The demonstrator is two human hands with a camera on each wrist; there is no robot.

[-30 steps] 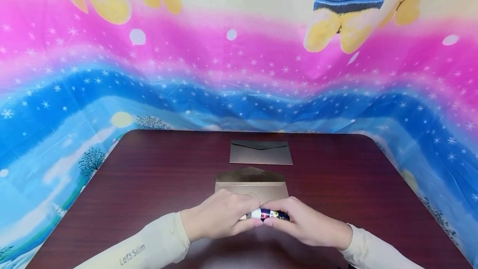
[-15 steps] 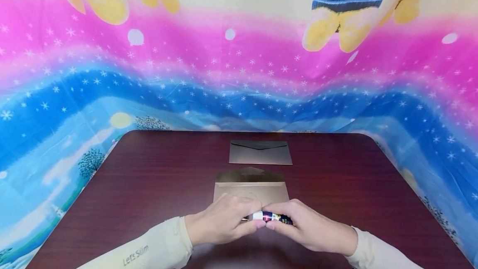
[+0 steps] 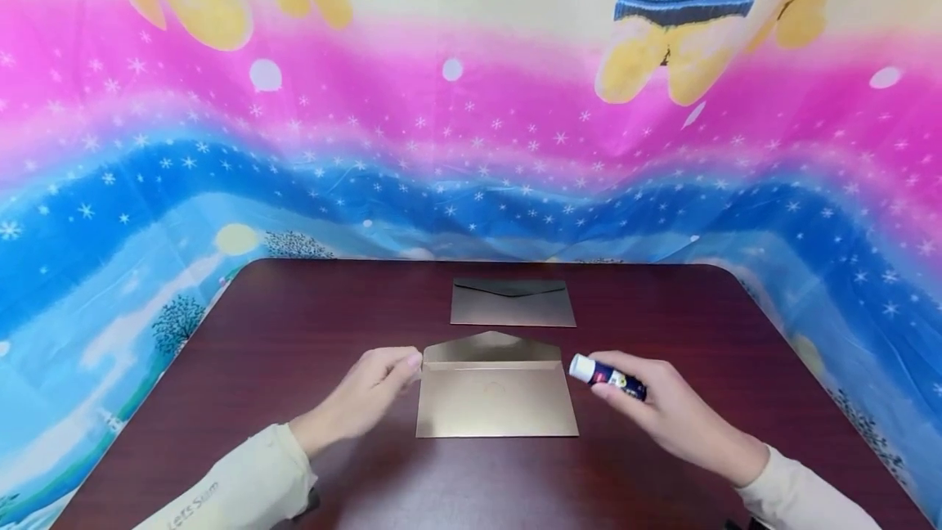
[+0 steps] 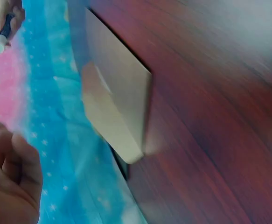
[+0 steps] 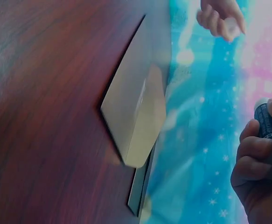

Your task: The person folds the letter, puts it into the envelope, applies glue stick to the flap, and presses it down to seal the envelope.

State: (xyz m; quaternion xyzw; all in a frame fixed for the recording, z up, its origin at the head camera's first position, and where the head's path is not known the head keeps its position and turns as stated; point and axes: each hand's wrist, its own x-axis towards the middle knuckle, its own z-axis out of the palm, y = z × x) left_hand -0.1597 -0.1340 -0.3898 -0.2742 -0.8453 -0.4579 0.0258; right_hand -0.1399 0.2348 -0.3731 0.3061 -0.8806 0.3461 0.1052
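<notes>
My right hand [image 3: 662,407] grips a glue stick [image 3: 620,383], dark blue with a white end that points left, beside the right edge of a gold envelope [image 3: 496,407]. The envelope lies on the table with its pointed flap [image 3: 493,348] unfolded away from me. Just off its left edge, my left hand [image 3: 364,395] has curled fingers. The right wrist view shows a small whitish cap [image 5: 232,28] pinched in those fingers; in the head view the fingers hide it. Both hands are apart from the envelope.
Behind the gold envelope lies a second, darker envelope [image 3: 511,309] with its flap folded down. The dark red wooden table [image 3: 331,301] has rounded far corners. A patterned cloth [image 3: 471,162] hangs around its back and sides.
The hands, which met on the glue stick over the envelope's near part, have come apart: left hand to the left, right hand to the right with the stick. The gold envelope is now fully visible.
</notes>
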